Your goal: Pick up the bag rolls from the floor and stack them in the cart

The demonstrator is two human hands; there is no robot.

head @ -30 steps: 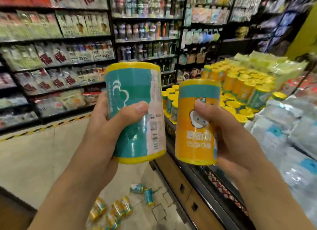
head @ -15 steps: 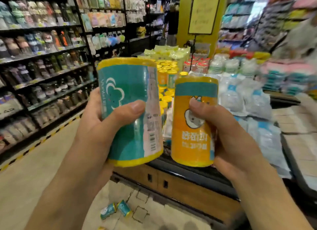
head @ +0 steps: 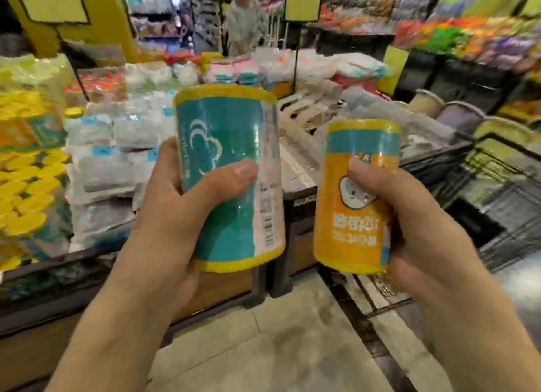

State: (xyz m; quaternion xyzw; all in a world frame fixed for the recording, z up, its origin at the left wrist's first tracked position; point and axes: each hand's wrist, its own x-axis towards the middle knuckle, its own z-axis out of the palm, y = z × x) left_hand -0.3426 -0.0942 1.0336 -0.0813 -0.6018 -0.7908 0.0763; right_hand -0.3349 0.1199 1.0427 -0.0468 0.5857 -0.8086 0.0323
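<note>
Head view: teal bag roll (head: 228, 175) is gripped upright in left hand (head: 175, 216), orange bag roll (head: 355, 198) in right hand (head: 415, 222), fingers curled round both, above floor. Cart (head: 497, 186) sits right; motion blur risks misplacement.

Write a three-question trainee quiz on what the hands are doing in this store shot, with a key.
1. True or false: the left hand grips the teal bag roll.
2. What does the right hand hold? A) orange bag roll B) a bottle C) nothing
3. Fill in: both rolls are held ____ (upright/flat).

Key: 1 true; 2 A; 3 upright.
</note>
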